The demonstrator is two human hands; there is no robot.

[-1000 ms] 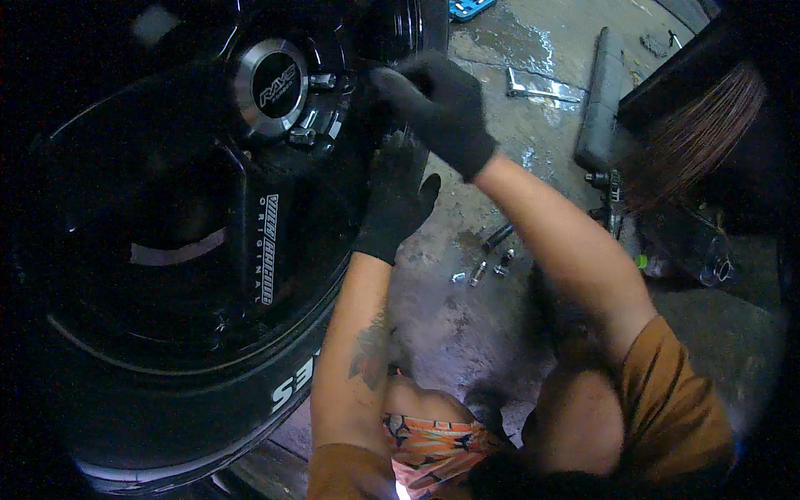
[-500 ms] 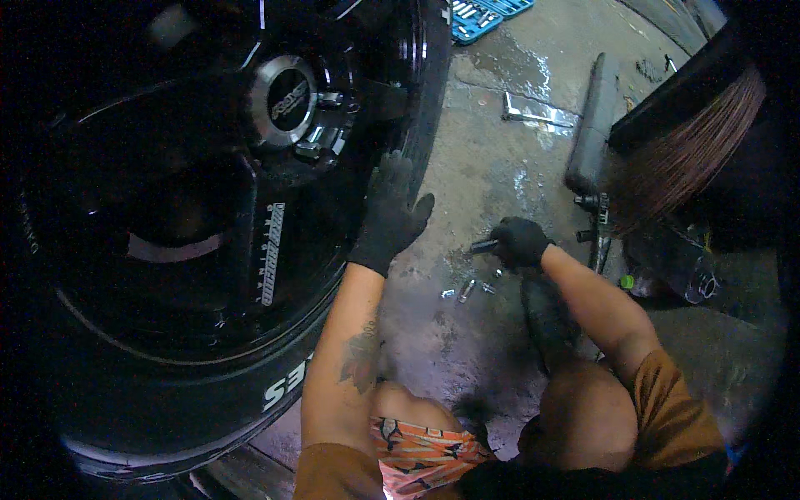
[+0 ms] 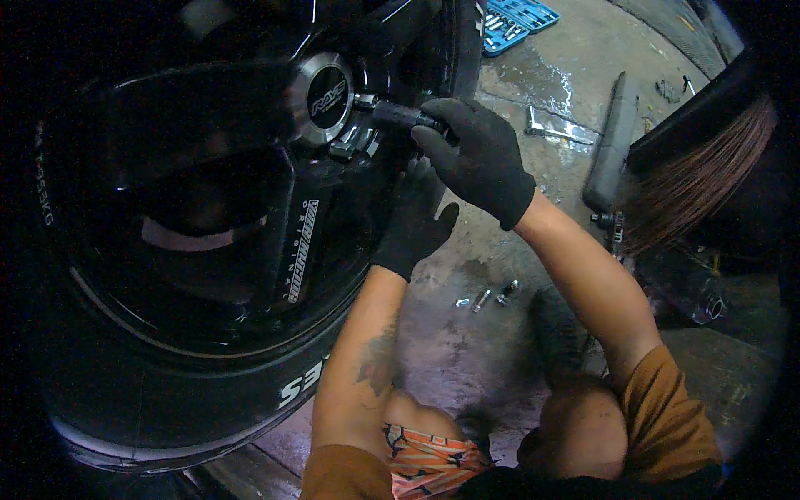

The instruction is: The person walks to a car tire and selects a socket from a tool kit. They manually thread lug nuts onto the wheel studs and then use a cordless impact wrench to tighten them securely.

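A big black wheel (image 3: 212, 137) fills the left side, with a silver-ringed centre cap (image 3: 325, 98) and chrome lug nuts (image 3: 343, 148) around it. My right hand (image 3: 487, 154), in a black glove, is closed around the outer end of a dark cylindrical socket (image 3: 396, 114). The socket's far end points at a lug nut right of the cap and appears to meet it. Just below, my gloved left hand (image 3: 410, 218) lies against the tire (image 3: 242, 408) at its right side, fingers stretched out and thumb apart, holding nothing.
Several small chrome pieces (image 3: 481, 300) lie on the wet concrete floor (image 3: 450, 342) near my feet. Farther off are a blue socket case (image 3: 546, 15), a flat silver object (image 3: 560, 127) and a long grey bar (image 3: 612, 142). A bristly broom (image 3: 717, 175) is at the right.
My right hand has moved up and left from above the floor to the wheel, bringing the socket to a lug nut. The left hand keeps its place on the tire; the whole view has shifted slightly.
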